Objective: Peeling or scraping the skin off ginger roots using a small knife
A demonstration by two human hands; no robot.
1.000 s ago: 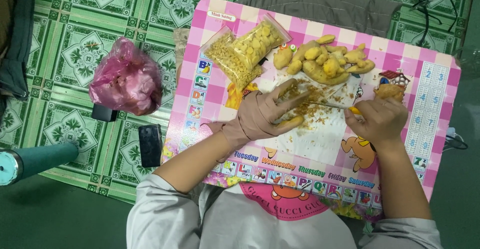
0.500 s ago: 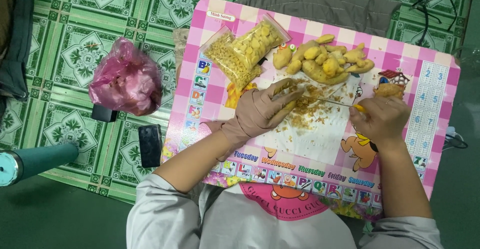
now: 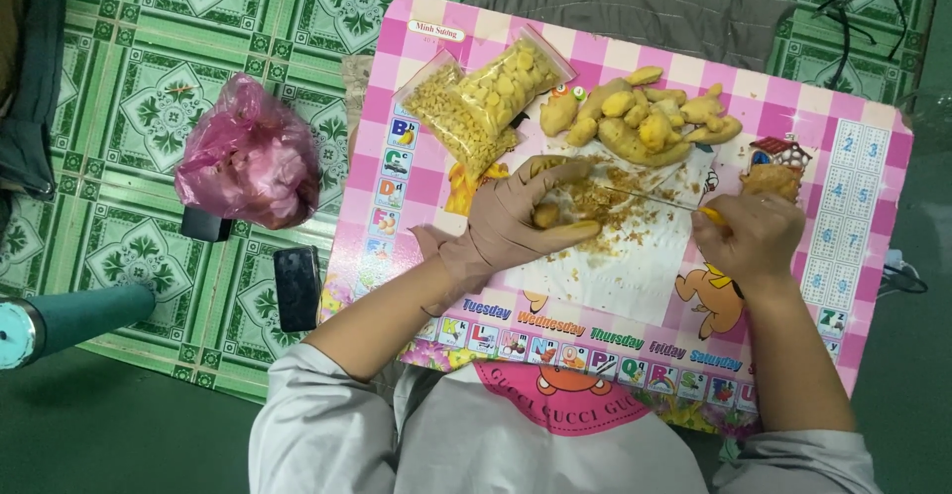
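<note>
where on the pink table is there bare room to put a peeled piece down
Free: the white sheet below the peel scraps, between the left hand and right hand; also the table's right strip. Crowded: the top, with two bags and the ginger pile.
</note>
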